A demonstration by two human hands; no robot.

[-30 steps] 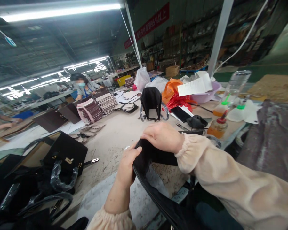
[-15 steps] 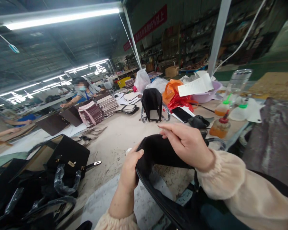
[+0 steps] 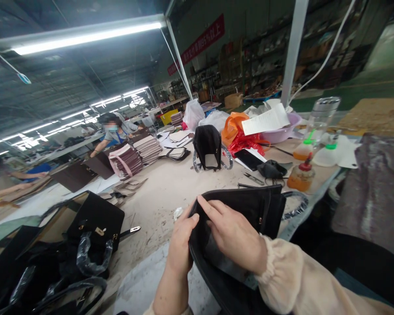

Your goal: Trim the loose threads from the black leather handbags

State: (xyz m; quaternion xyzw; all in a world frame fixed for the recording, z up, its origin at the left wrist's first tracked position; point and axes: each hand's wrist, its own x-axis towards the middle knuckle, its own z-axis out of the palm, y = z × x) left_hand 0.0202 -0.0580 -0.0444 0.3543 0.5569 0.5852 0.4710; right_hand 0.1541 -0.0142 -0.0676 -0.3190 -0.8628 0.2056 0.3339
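A black handbag (image 3: 241, 199) lies open in front of me, its mouth turned toward me, with a plastic-wrapped handle (image 3: 295, 205) at its right side. My left hand (image 3: 180, 243) is closed round the bag's left edge, thumb over the rim. Reaching into the opening, my right hand (image 3: 234, 232) has its fingers together and grips the same upper left corner, close to my left thumb. What the right fingertips press from behind is hidden. A second black handbag (image 3: 207, 139) stands upright farther back on the table.
Several black bags (image 3: 95, 227) with wrapped handles crowd the left. Stacked brown panels (image 3: 126, 159), scissors (image 3: 253, 178), a phone (image 3: 248, 159) and orange-filled bottles (image 3: 300, 177) sit on the worktable (image 3: 164, 188). A masked co-worker (image 3: 113, 131) works across at the far left.
My right hand has moved left and down from above the bag to its left corner, beside my left hand. The left hand keeps its hold. The view has shifted slightly.
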